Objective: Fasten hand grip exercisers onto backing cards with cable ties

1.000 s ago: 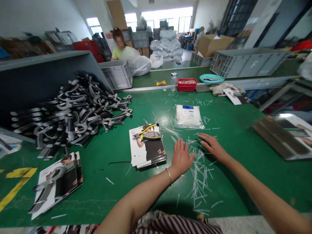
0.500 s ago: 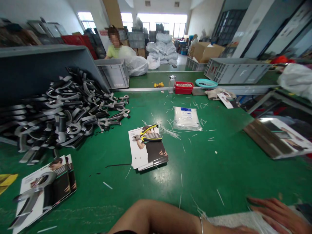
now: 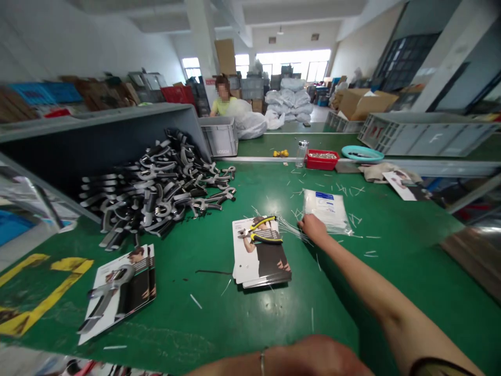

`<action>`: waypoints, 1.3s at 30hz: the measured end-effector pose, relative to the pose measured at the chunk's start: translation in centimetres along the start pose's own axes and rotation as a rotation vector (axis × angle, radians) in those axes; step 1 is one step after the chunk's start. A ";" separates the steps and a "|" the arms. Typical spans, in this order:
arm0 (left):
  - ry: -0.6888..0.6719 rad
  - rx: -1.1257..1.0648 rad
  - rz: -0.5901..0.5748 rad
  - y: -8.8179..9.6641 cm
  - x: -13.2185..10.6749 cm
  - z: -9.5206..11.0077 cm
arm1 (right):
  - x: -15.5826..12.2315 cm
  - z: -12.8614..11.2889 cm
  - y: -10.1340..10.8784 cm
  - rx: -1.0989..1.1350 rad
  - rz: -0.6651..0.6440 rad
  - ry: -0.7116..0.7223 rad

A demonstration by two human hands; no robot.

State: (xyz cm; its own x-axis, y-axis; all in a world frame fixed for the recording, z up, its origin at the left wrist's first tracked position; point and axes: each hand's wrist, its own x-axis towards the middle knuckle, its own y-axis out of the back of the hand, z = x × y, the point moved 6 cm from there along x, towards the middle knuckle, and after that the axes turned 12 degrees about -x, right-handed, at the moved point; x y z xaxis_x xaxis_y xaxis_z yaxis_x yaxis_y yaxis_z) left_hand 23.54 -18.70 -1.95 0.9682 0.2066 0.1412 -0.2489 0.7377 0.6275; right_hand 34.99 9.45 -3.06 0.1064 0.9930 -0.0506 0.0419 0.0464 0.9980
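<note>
My right hand (image 3: 313, 228) reaches far across the green table (image 3: 195, 324). Its fingers are curled on the right end of a bundle of thin white plastic ties (image 3: 288, 227), right beside a clear bag of white ties (image 3: 326, 206). Just left of it lies a stack of printed cards (image 3: 262, 263) with yellow-handled pliers (image 3: 260, 231) on top. My left hand (image 3: 317, 357) is low at the bottom edge, blurred, with a bracelet on the wrist; its fingers do not show.
A big heap of grey-and-black hand tools (image 3: 160, 188) fills the left against a grey divider. A card with one tool (image 3: 117, 292) lies front left. A bottle (image 3: 300, 153), red tray (image 3: 321, 159), teal bowl (image 3: 362, 153) and grey crates (image 3: 426, 133) stand behind. A person (image 3: 224, 102) sits far back.
Both hands swept the loose ties off toward the near edge, then my right hand reached out again to the tie bundle by the bag. My view lifted.
</note>
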 end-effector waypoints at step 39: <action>0.575 -1.033 1.365 21.9 -23.7 -15.8 | -7.7 -20.6 4.8 1.122 -0.085 0.542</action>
State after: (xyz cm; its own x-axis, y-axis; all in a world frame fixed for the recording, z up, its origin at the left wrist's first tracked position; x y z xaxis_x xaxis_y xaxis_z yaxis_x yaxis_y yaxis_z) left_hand -5.25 2.74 -3.61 0.0165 0.9535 -0.3010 -0.9089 -0.1111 -0.4020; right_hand 13.89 4.29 2.88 -0.3496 0.9205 0.1744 0.8804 0.2592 0.3971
